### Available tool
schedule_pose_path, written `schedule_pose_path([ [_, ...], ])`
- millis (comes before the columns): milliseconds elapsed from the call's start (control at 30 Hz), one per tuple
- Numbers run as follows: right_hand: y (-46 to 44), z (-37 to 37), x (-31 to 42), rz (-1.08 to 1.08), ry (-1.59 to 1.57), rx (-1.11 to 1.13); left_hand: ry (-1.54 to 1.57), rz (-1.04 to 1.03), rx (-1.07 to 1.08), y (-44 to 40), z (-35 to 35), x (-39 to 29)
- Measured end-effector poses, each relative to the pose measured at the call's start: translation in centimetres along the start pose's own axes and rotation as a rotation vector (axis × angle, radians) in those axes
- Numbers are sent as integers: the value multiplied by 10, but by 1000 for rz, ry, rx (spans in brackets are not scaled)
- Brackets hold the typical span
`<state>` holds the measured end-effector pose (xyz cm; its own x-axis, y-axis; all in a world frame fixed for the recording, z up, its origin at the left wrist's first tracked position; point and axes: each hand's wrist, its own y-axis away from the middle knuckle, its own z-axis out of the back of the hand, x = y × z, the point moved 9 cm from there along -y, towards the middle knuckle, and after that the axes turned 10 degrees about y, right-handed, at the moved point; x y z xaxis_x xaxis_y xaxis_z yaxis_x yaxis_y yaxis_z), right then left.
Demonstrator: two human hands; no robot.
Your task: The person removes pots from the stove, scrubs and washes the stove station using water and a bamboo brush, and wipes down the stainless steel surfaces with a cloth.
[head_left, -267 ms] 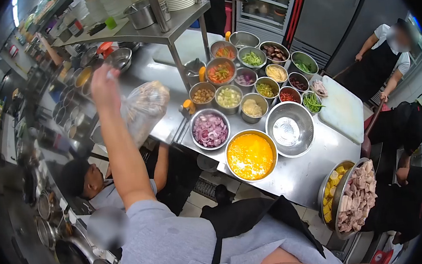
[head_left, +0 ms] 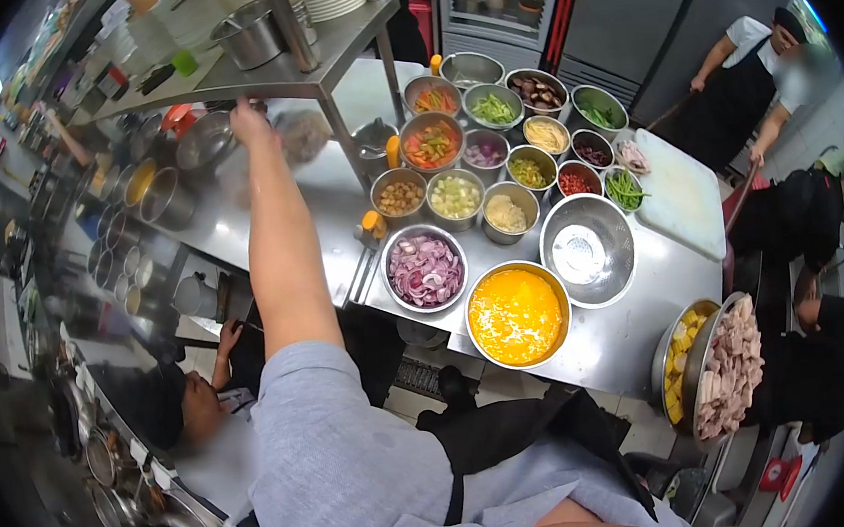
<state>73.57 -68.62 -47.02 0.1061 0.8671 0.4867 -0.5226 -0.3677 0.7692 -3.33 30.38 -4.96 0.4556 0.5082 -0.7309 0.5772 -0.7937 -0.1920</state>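
My left hand [head_left: 254,126] is at the end of my outstretched arm, by the edge of the raised metal shelf [head_left: 344,55]. Its fingers are blurred and partly hidden. Close to its right, a blurred clear plastic bag [head_left: 302,135] with pale brown contents is over the steel table; whether my fingers touch it is unclear. My right hand is out of view. Nearer to me stand bowls of sliced red onion [head_left: 425,269] and yellow liquid [head_left: 517,315], beside an empty perforated metal bowl [head_left: 590,251].
Several small bowls of cut vegetables [head_left: 456,196] stand mid-table, with a white cutting board [head_left: 679,196] at right. Bowls of corn [head_left: 681,356] and raw meat [head_left: 728,367] are at the near right corner. One person crouches at lower left; others stand right and behind.
My left hand has moved away from me, up and right in view, toward the shelf. The bag has gone farther back and now appears lower beside the hand. The crouching person's arm has shifted.
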Motion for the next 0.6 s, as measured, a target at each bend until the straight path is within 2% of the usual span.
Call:
schedule_pose_path([
  [33, 19, -24, 12, -96, -230, 94, 33, 73, -97, 2, 15, 21],
  [67, 45, -24, 38, -98, -166, 100, 65, 148, -193, 7, 29, 41],
  [100, 108, -43, 119, -100, -101, 106, 121, 224, -99, -3, 45, 75],
  [133, 119, -47, 118, -151, -4, 58, 113, 207, -53, -37, 82, 124],
  [200, 108, -50, 86, -175, 26, 27, -310, 541, -15, -8, 94, 146],
  [233, 93, -50, 52, -169, 0, 25, -310, 554, -2, -1, 91, 150],
  [300, 70, -53, -8, -167, -53, 35, -606, 435, 78, 13, 86, 139],
  [333, 71, -51, -9, -169, -13, 31, -681, 434, 157, 30, 77, 121],
  [400, 105, -65, 54, -191, 85, 34, -637, 314, 284, 15, 108, 132],
  [467, 123, -74, 88, -194, 126, 42, -759, 405, 123, 59, 123, 101],
  [533, 107, -75, 78, -152, 139, 30, -801, 247, 194, 102, 137, 79],
  [600, 97, -69, 74, -122, 185, 29, -661, 136, 195, 150, 160, 55],
])
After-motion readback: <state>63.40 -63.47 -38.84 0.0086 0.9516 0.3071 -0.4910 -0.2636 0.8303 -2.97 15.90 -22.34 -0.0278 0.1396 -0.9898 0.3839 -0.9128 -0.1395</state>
